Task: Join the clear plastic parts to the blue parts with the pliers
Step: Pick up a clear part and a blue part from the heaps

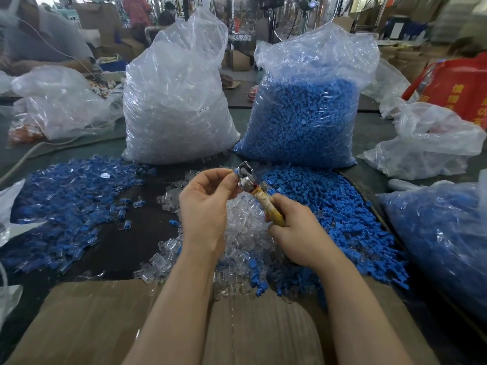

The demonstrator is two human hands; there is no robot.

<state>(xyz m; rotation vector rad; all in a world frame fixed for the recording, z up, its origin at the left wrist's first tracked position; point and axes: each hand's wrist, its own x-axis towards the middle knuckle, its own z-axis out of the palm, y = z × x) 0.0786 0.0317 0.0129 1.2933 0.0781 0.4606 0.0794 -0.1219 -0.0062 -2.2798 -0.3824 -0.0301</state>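
Gripping pliers (252,187), right hand (295,227); left hand (205,204) pinches seemingly a blue part (235,172) at their jaws.

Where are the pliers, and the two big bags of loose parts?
pliers (243,176), head view, metal head.
bag of clear parts (174,106), head view, front face.
bag of blue parts (303,122), head view, front face.

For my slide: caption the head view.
Left hand feeds a blue part into pliers gripped by right hand.

Even, soft daylight; glare on clear plastic bags (176,101); background workshop blurred; wide-angle bending at edges; faint shadows under forearms.
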